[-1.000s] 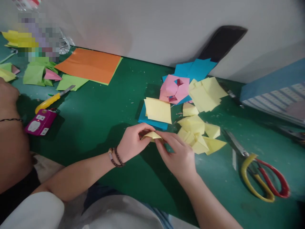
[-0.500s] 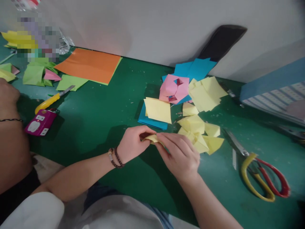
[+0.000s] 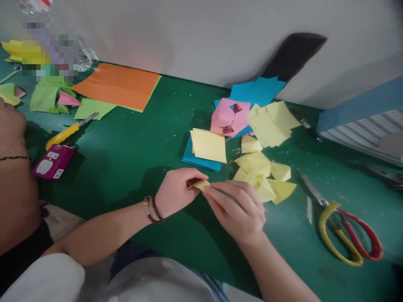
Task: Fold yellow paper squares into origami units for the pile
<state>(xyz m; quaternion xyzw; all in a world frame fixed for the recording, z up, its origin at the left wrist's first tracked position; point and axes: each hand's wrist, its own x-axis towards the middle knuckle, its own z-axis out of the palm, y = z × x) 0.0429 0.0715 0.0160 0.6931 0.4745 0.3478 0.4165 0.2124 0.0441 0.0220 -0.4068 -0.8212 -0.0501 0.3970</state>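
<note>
Just above the green table [image 3: 135, 138], on the near side of the blue paper [image 3: 203, 164], I have the small folded yellow paper [image 3: 200, 185] between my two hands. My left hand [image 3: 178, 191] is curled, thumb and forefinger closed on the left part of the piece, and dark beads [image 3: 156, 208] circle that wrist. My right hand [image 3: 241, 207] pinches the right end of it between thumb and fingertips, its other fingers bent close together. How firmly either one presses, I cannot tell from the head view.

Beyond my fingers, pale yellow squares [image 3: 209, 145] lie on top of the blue paper. Just past my right hand, and partly hidden by it, I see a heap of folded yellow pieces [image 3: 256, 163]. Farther back, a pink folded shape [image 3: 231, 116] with openings sits beside yellow sheets [image 3: 273, 126], in front of blue sheets [image 3: 258, 92]. Scissors [image 3: 323, 202] with one yellow and one red handle lie to my right, blades pointing toward the heap.

Well apart on my left, I make out a yellow-handled knife [image 3: 64, 135] next to a purple box [image 3: 54, 161], and a co-worker's hand [image 3: 11, 126] at the very edge of view.
</note>
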